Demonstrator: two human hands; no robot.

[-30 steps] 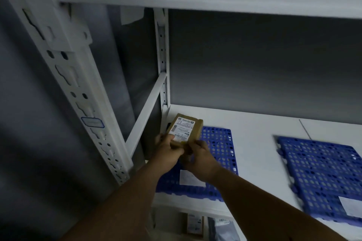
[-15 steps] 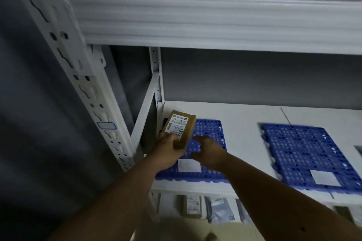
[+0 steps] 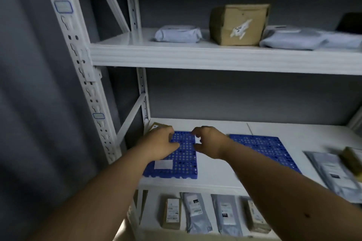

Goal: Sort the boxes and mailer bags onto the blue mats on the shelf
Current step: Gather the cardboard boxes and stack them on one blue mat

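Forearms reach up from the lower edge toward the middle shelf (image 3: pixel 195 183). Below that shelf, on a lower level, small brown boxes (image 3: pixel 172 213) and grey mailer bags (image 3: pixel 196 213) lie side by side in a row. On the middle shelf, the left hand (image 3: pixel 160 145) lies over the far left corner of the left blue mat (image 3: pixel 184 162), its fingers curled down onto the small brown box (image 3: pixel 155 125), which sits at the back left corner by the upright post (image 3: pixel 144 94) and is mostly hidden; whether they grip it or only rest on it cannot be told. The right hand (image 3: pixel 210 142) hovers just beside it over the mat's right edge, fingers loosely curled and holding nothing. A second blue mat (image 3: pixel 262 146) lies to the right, and further right a grey mailer bag (image 3: pixel 333 174) with a blurred brown parcel (image 3: pixel 352 159). On the upper shelf (image 3: pixel 215 58) rest a pale bag (image 3: pixel 178 33), a large cardboard box (image 3: pixel 239 24) and more pale bags (image 3: pixel 305 39).
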